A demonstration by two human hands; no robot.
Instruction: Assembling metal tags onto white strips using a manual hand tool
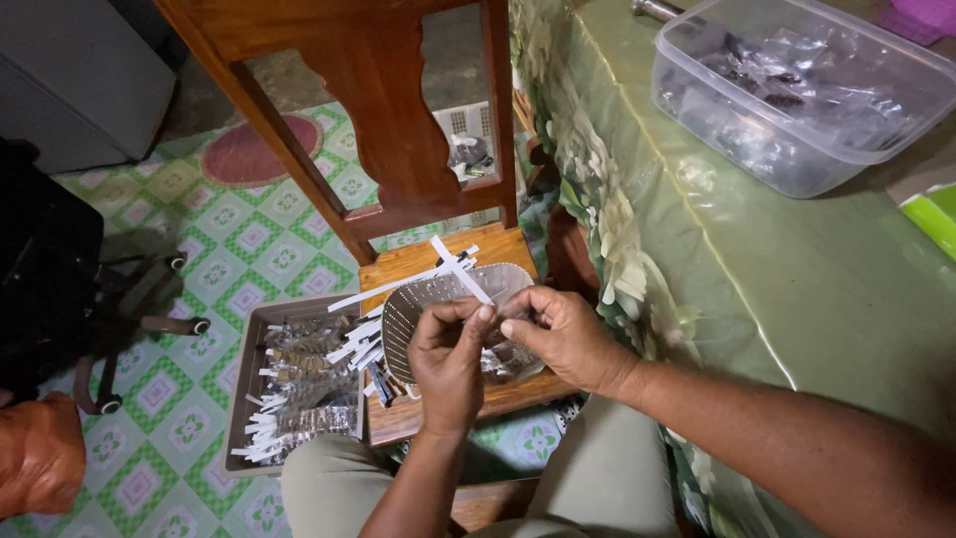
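Both hands meet just above the white basket (438, 309), a shallow perforated plastic one that sits on the seat of the wooden chair (398, 149). The left hand (448, 364) is clenched, thumb and forefinger pinched on the lower end of a white paper strip (460, 269). From that grip the strip runs up and away from the person, slanting toward the chair back, so its long axis crosses the far rim of the basket and its free end stands above the rim. The right hand (563, 334) comes in from the side of the basket nearer the tabletop (797, 289). Its fingertips are closed in a pinch right beside the left hand's grip, touching or nearly touching the same end of the strip; whether they also hold something small there I cannot tell, since the fingers hide that spot. Of the two, the left hand plainly has the strip, and the right is the nearer one to the basket's bowl.

On the other side of the basket, away from the tabletop, a grey tray (249, 339) holds rows of small foil packets (304, 384) with white strips sticking out of them, and more loose strips (363, 344) lie fanned between tray and basket. Beyond the basket, on the green cloth of the tabletop, stands a clear plastic tub (797, 90) with crumpled wrappers and dark bits inside.
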